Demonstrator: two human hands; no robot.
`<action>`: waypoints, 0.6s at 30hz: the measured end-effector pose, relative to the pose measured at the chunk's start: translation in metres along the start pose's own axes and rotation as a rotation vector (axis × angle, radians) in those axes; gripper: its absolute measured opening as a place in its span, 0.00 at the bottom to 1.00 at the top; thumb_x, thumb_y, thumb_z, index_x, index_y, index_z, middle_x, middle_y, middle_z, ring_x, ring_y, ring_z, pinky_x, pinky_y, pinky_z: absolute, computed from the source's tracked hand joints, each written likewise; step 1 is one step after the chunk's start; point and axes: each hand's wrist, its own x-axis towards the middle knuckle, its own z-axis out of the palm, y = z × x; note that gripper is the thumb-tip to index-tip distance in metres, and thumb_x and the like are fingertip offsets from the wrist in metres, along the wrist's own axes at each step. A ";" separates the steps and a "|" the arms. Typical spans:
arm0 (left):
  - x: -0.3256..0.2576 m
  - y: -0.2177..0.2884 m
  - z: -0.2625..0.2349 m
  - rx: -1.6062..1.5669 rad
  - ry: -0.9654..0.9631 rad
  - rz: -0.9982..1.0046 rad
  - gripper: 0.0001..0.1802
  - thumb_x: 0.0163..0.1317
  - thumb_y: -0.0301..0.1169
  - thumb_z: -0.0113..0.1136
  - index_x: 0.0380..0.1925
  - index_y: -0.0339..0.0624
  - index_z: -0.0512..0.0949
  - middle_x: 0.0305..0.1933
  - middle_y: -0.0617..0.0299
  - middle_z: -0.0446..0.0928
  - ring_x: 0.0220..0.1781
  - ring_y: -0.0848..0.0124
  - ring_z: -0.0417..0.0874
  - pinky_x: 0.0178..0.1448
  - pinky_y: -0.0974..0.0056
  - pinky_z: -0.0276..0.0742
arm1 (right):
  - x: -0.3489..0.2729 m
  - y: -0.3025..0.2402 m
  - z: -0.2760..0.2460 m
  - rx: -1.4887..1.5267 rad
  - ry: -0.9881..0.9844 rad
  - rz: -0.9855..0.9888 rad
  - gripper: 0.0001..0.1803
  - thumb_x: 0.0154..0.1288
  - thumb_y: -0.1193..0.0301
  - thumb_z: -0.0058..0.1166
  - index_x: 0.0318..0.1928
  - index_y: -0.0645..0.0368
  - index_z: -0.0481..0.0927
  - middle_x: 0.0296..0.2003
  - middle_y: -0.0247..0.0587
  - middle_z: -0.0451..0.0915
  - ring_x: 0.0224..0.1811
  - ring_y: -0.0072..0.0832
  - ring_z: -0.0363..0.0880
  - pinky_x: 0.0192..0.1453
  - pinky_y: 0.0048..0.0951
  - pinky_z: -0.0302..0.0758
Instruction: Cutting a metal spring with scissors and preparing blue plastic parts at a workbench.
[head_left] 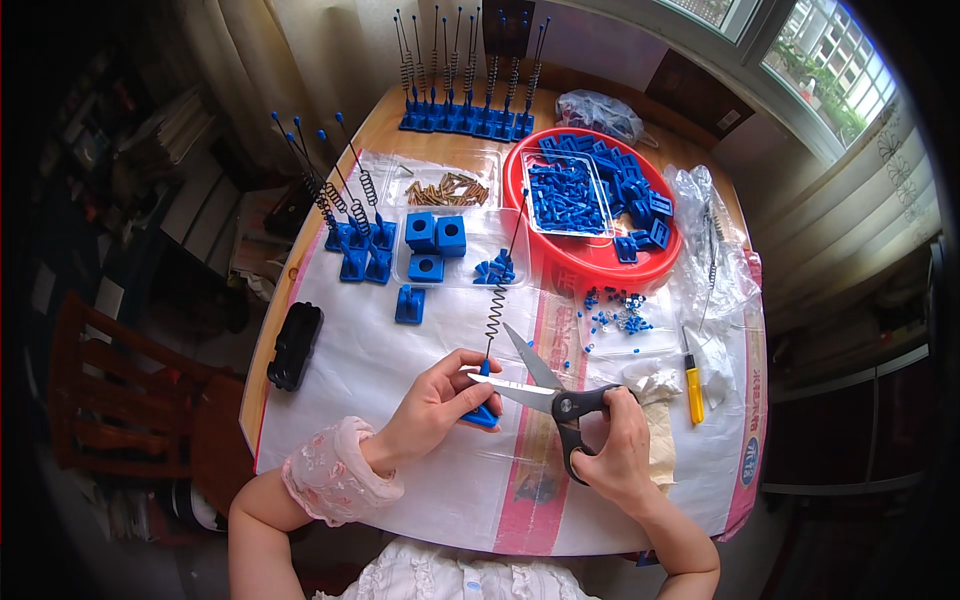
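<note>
Many spring assemblies (pixel 468 121) stand at back and left, apparently done. One spring rod (pixel 494 314) is in work front-centre: left hand (pixel 440 400) pinches its blue base (pixel 482 416), right hand (pixel 620 450) grips spread scissors (pixel 568 404). Plenty probably left: blue parts (pixel 566 196) in red tub (pixel 582 258).

The left hand (pixel 432 403) grips a blue stand (pixel 482 414) between its fingers, its black spring rod (pixel 495 312) rising toward 12 o'clock. The right hand (pixel 622 448) holds black-handled scissors (pixel 566 405), blades spread, 1 tip beside the stand's stem. From the left hand, 3 blue cubes (pixel 426 267) sit in a clear tray (pixel 458 273) at 12 o'clock, a black case (pixel 297 345) lies at 10 o'clock, a red basin (pixel 580 256) holding blue parts (pixel 620 180) at 1 o'clock, and a yellow-handled screwdriver (pixel 694 395) at 3 o'clock.
</note>
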 end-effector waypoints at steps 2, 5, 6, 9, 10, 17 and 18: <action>0.000 0.002 0.000 0.021 -0.008 -0.001 0.13 0.73 0.29 0.52 0.54 0.39 0.70 0.37 0.57 0.80 0.40 0.72 0.84 0.46 0.65 0.87 | 0.000 -0.001 0.000 0.001 0.007 -0.002 0.29 0.36 0.73 0.64 0.42 0.63 0.67 0.35 0.50 0.69 0.40 0.49 0.71 0.46 0.44 0.68; 0.000 0.000 -0.001 0.006 -0.001 -0.008 0.12 0.73 0.29 0.52 0.54 0.39 0.69 0.37 0.57 0.80 0.40 0.72 0.85 0.45 0.65 0.87 | 0.000 -0.003 0.000 0.000 0.022 -0.002 0.29 0.36 0.73 0.64 0.42 0.63 0.67 0.35 0.49 0.69 0.40 0.48 0.71 0.45 0.43 0.68; 0.000 0.000 -0.001 -0.009 -0.001 -0.012 0.13 0.73 0.29 0.53 0.54 0.38 0.69 0.37 0.57 0.80 0.40 0.73 0.84 0.45 0.65 0.87 | 0.000 -0.003 0.001 0.002 0.027 -0.004 0.29 0.36 0.73 0.64 0.42 0.63 0.67 0.35 0.49 0.69 0.39 0.48 0.70 0.45 0.43 0.67; 0.000 0.001 -0.001 -0.057 -0.005 -0.023 0.13 0.73 0.29 0.54 0.53 0.37 0.69 0.38 0.58 0.80 0.41 0.73 0.83 0.46 0.65 0.88 | -0.001 -0.002 0.002 0.006 0.035 0.000 0.29 0.36 0.73 0.64 0.42 0.63 0.67 0.35 0.49 0.69 0.39 0.48 0.70 0.45 0.43 0.67; 0.000 0.001 -0.002 -0.076 -0.008 -0.027 0.13 0.73 0.29 0.54 0.53 0.37 0.69 0.38 0.58 0.80 0.41 0.73 0.83 0.47 0.64 0.88 | -0.001 -0.001 0.003 0.007 0.036 0.003 0.29 0.36 0.73 0.64 0.42 0.63 0.67 0.35 0.49 0.69 0.39 0.48 0.70 0.45 0.43 0.67; 0.000 -0.002 0.002 -0.042 0.033 0.058 0.16 0.73 0.28 0.52 0.57 0.37 0.64 0.46 0.55 0.77 0.49 0.70 0.81 0.55 0.60 0.86 | -0.001 0.000 0.003 0.055 0.026 0.024 0.28 0.37 0.75 0.63 0.43 0.63 0.67 0.34 0.47 0.68 0.38 0.46 0.69 0.44 0.41 0.67; 0.001 -0.002 0.002 -0.045 0.033 0.066 0.17 0.73 0.27 0.51 0.58 0.37 0.63 0.48 0.55 0.76 0.51 0.70 0.81 0.57 0.60 0.85 | 0.000 -0.001 0.002 0.052 0.029 0.014 0.27 0.37 0.76 0.63 0.42 0.62 0.66 0.34 0.46 0.67 0.37 0.44 0.69 0.43 0.39 0.67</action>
